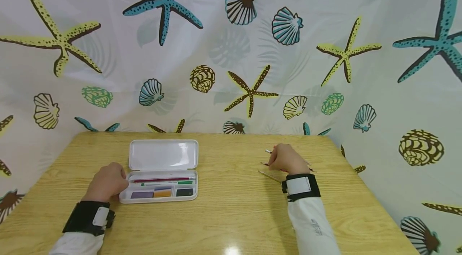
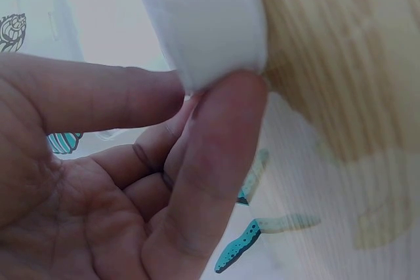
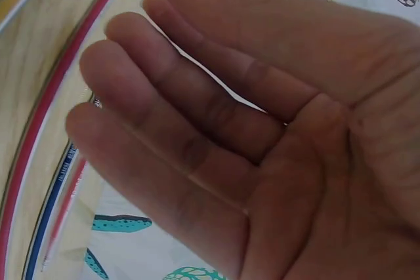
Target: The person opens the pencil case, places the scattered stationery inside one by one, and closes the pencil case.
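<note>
I see a wide lane of bare counter [image 1: 231, 215] between the case [image 1: 159, 200] and the loose pencils [image 1: 268, 176], with more in front of both. The open lid [image 1: 163, 154] bars the case's far side; my left hand [image 1: 107, 183] blocks its left end. Around my right hand [image 1: 288, 159], pencils leave only narrow gaps. Cloth [image 1: 216, 42] walls the back.

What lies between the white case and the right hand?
In the head view, mostly bare tabletop stretches from the case to the right hand, with a few pencil ends beside the hand.
</note>
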Tool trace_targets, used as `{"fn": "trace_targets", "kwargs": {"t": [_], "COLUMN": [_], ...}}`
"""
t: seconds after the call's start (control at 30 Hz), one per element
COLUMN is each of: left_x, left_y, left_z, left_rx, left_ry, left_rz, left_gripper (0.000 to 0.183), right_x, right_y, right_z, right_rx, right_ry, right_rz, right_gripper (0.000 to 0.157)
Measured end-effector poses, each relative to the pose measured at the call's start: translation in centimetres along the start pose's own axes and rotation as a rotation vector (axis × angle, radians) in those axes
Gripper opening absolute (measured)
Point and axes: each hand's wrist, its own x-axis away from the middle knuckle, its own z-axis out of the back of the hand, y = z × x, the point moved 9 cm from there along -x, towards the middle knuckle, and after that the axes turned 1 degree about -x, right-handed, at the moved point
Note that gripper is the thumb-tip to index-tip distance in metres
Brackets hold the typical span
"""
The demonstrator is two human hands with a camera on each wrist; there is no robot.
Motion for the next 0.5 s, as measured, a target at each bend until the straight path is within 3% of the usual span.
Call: {"fn": "trace_targets", "kwargs": {"t": [0.2,0.5], "left_x": [-0.1,-0.1], "left_y": [-0.1,-0.1], "left_z": [0.0,-0.1], "left_rx": [-0.001,-0.009], "left_ry": [0.001,-0.004], "left_rz": [0.008,0.008], "left_gripper": [0.015,0.015], "right_x": [-0.2,-0.5], "right_y": [1.4,1.7], "right_z": [-1.5,-2.1], "right_rx": [0.005,0.015], "right_ry": [-0.06,-0.072], "right_rz": [-0.104,-0.116], "right_gripper": [0.005,0.01]}}
